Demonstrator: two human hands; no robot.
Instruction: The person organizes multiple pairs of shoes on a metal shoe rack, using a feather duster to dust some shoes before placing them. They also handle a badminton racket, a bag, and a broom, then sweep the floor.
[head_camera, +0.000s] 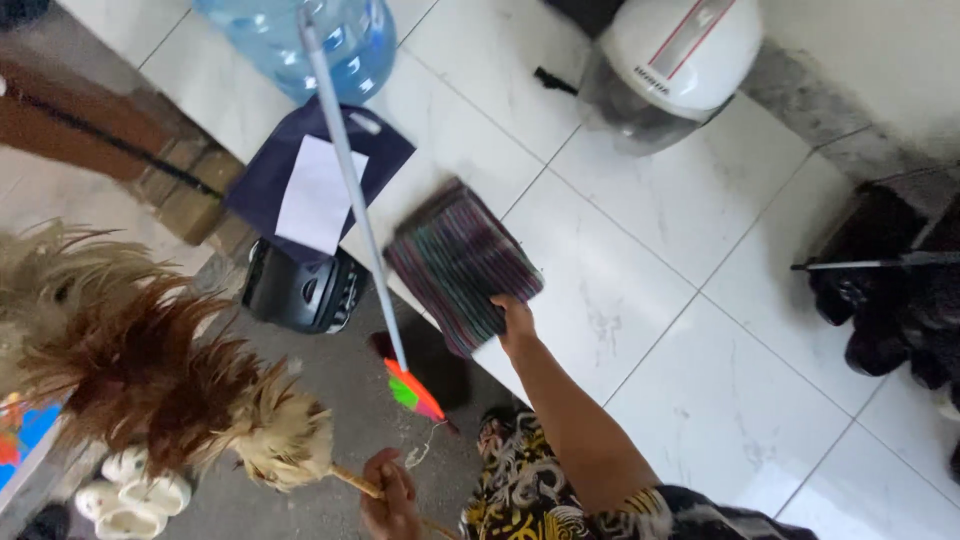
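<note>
My right hand (516, 318) grips the striped folded cloth (462, 262) at frame centre on the white tiled floor (690, 300). My left hand (390, 498), bottom centre, clenches the feather duster (150, 365). A blue water jug (300, 40) stands at top.

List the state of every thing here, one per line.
Right hand: gripping the striped cloth's edge.
Striped cloth: folded, flat on the tiled ledge.
Left hand: closed around the feather duster's handle.
Feather duster: held up, feathers spread.
Water bottle: upright.
Helmet: resting on the ledge.
</note>
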